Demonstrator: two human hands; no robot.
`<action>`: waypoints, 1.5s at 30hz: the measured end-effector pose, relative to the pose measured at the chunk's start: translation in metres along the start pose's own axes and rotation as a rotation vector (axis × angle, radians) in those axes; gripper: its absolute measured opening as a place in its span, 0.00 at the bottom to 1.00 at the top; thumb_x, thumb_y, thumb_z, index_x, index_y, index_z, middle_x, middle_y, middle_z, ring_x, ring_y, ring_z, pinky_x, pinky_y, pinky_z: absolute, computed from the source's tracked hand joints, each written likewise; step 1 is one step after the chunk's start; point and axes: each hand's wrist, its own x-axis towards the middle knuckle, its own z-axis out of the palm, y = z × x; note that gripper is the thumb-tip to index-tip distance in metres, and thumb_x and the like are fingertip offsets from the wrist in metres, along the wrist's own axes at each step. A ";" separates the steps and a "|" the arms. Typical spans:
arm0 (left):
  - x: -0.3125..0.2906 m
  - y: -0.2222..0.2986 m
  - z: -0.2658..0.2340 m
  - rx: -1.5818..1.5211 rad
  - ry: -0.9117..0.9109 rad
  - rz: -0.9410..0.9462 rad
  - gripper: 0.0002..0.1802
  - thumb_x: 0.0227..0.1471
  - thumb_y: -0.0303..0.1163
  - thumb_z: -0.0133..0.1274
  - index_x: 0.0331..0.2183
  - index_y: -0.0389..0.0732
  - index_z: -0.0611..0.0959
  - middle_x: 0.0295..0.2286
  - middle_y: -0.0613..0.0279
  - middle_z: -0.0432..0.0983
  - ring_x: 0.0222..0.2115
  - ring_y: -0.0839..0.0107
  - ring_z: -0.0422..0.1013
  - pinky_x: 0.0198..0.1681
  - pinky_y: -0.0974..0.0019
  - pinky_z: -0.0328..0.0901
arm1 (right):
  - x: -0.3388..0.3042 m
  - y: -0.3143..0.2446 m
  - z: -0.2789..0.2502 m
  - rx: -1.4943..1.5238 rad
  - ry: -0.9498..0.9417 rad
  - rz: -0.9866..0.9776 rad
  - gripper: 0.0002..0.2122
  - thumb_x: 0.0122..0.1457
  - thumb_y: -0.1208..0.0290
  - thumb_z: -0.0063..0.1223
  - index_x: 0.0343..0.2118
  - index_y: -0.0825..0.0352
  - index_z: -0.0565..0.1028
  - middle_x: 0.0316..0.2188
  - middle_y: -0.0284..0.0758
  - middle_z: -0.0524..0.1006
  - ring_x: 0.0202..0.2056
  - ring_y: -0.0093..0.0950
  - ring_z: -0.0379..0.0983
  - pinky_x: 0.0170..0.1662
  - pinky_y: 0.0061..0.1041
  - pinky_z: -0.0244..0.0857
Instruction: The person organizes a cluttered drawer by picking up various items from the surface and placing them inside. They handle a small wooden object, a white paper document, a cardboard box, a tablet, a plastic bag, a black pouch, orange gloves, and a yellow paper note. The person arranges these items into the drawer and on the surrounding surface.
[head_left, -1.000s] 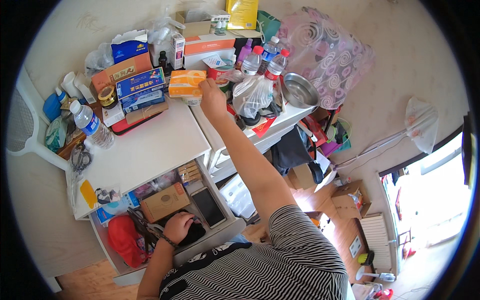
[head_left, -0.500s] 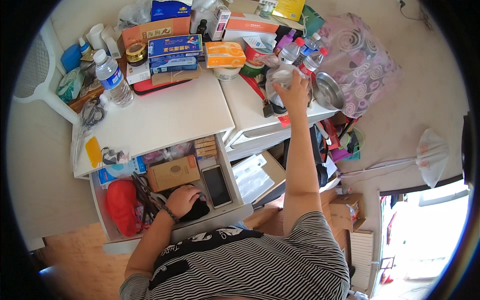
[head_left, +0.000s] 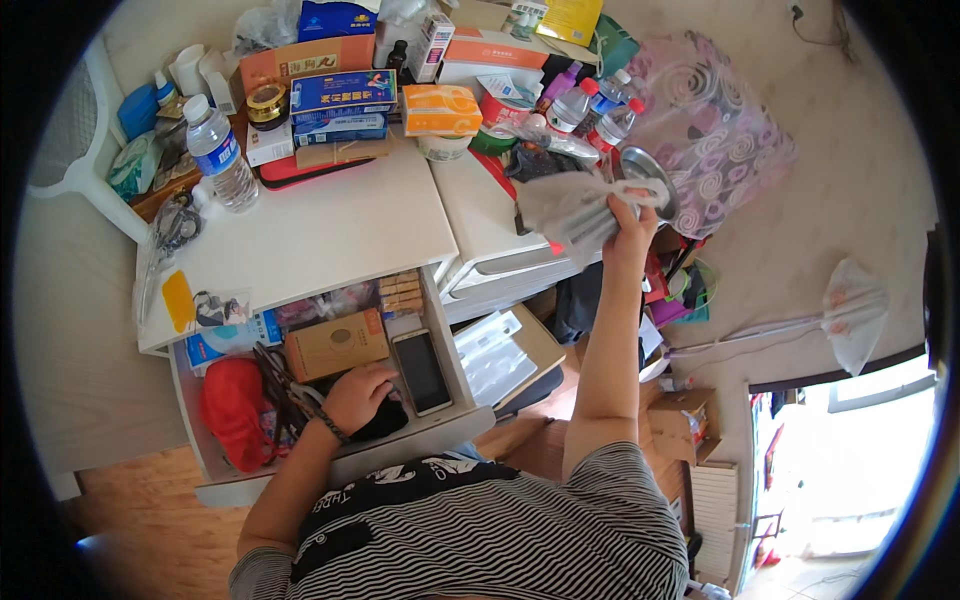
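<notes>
Plastic bag (head_left: 566, 212), clamped in the right hand (head_left: 633, 236), stretches leftward from its fingers (head_left: 621, 211) over the white cabinet's (head_left: 462, 205) front edge; the left hand (head_left: 357, 400), farther away, rests inside the drawer (head_left: 455, 430), grip unclear.

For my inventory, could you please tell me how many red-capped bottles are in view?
2: one red-capped bottle near the purple bottle, a second red-capped bottle near the metal bowl, both beyond the plastic bag in the right hand. Others may be hidden.
</notes>
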 end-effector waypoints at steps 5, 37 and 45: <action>0.030 0.030 -0.002 -0.910 -0.148 -0.084 0.29 0.54 0.33 0.55 0.57 0.48 0.68 0.51 0.59 0.69 0.51 0.64 0.67 0.53 0.62 0.62 | -0.038 -0.028 0.001 0.119 -0.378 0.009 0.14 0.46 0.69 0.57 0.34 0.66 0.69 0.34 0.37 0.73 0.34 0.29 0.71 0.42 0.30 0.67; 0.127 -0.021 -0.001 0.262 0.132 -0.549 0.30 0.46 0.41 0.60 0.48 0.33 0.73 0.39 0.45 0.76 0.40 0.54 0.72 0.46 0.57 0.66 | -0.203 0.059 -0.033 0.604 -0.066 0.919 0.25 0.48 0.71 0.54 0.52 0.71 0.65 0.46 0.45 0.72 0.47 0.41 0.71 0.54 0.40 0.64; 0.130 -0.019 -0.008 -0.956 0.329 -0.456 0.16 0.45 0.31 0.58 0.37 0.32 0.79 0.32 0.58 0.78 0.33 0.71 0.73 0.34 0.69 0.68 | -0.206 0.056 -0.058 0.365 0.018 0.851 0.25 0.50 0.66 0.50 0.52 0.72 0.66 0.46 0.46 0.73 0.47 0.42 0.71 0.53 0.40 0.65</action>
